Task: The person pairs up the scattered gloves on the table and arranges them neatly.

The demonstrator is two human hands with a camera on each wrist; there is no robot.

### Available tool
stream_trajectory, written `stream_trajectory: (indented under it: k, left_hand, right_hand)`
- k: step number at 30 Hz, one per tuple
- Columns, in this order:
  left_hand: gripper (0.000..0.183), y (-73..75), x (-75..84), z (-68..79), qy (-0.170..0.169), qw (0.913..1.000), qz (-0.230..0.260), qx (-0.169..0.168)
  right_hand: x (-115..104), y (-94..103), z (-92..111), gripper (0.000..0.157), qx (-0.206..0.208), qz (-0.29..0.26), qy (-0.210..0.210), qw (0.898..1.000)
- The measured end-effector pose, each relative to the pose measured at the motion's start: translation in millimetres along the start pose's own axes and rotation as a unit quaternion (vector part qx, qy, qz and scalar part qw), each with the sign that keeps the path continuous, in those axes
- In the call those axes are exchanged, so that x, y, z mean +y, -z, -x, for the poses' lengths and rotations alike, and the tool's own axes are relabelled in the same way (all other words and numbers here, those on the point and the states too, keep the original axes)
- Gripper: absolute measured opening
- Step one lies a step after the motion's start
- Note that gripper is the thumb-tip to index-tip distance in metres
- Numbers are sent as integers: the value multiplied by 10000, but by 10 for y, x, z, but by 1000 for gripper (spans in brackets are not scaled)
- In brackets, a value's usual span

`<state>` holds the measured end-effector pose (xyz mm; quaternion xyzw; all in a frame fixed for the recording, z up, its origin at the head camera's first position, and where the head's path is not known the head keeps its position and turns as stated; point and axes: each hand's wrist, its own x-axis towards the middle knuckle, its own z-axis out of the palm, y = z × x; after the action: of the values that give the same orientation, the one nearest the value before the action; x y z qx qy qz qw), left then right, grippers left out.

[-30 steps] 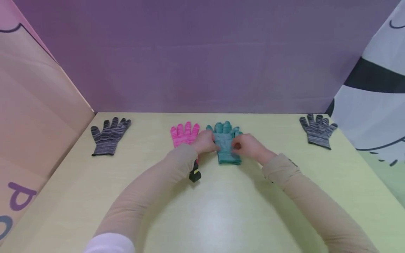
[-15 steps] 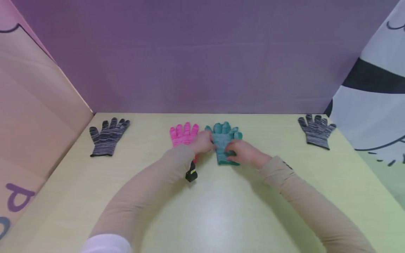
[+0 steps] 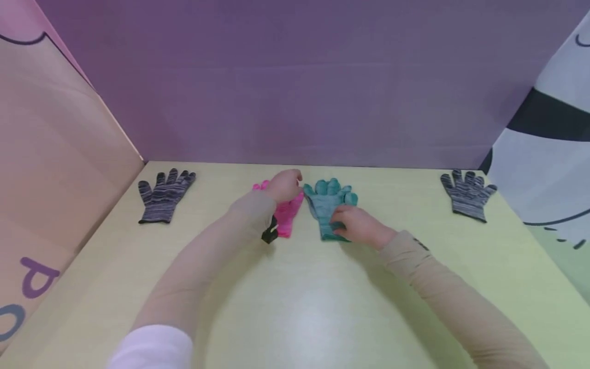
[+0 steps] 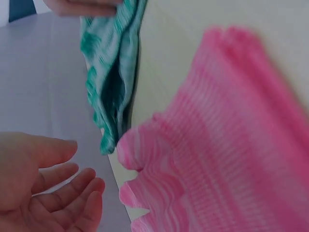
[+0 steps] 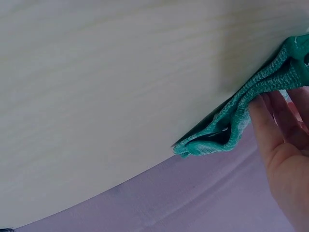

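My left hand (image 3: pixel 284 185) is raised over the pink glove (image 3: pixel 287 218), hiding much of it in the head view. Its fingers, relaxed and bent a little, hold nothing in the left wrist view. Two layers show along the edge of the pink glove (image 4: pixel 217 121). Just right of it lies a teal glove (image 3: pixel 322 207), fingers pointing away from me, one fingertip curled over. The fingertips of my right hand (image 3: pixel 359 224) rest on this glove near its cuff. Seen from the right wrist, these fingers are fairly straight against the teal fabric (image 5: pixel 236 108).
A grey-black striped glove (image 3: pixel 161 197) lies at the table's far left, and another striped glove (image 3: pixel 468 196) at the far right. Behind the pale table (image 3: pixel 295 297) stands a purple backdrop (image 3: pixel 295 87). A black wrist strap piece (image 3: pixel 270 231) hangs by my left sleeve.
My left hand has let go of the teal glove's left edge and moved up and left over the pink glove. The right hand has slid inward onto the teal glove's lower part.
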<state>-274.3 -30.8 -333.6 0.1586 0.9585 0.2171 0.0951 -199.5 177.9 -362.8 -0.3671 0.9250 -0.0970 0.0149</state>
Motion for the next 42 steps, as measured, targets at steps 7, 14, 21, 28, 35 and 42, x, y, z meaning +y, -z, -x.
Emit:
stream_trajectory:
  k: [7,14,21,28,35,42]
  left_hand:
    - [38,-497,-406,-842,-669,9941,-838,156]
    - [39,-364,-100,-671,-416,9886,-1189,-820]
    - [18,-241,60,-378,-628,9820,-1656,-660]
    - [13,-232,77,-384,-820,9815,-1622,-606]
    - [16,-203,18,-477,-945,9779,-1742,-660]
    - [16,-190,19,-480,-613,9794,-1824,-619]
  right_hand:
    - [21,-38,35,16,-57,50,-1,10000]
    - [23,-61,50,15,2,-11,19,10000]
    - [0,-64,17,13,99,-63,133,9998]
    - [29,-88,-8,10,188,39,254,9995]
    - [8,-29,-1,9,232,159,238,9993]
    - [-6,-2,9,8,191,124,189,9996]
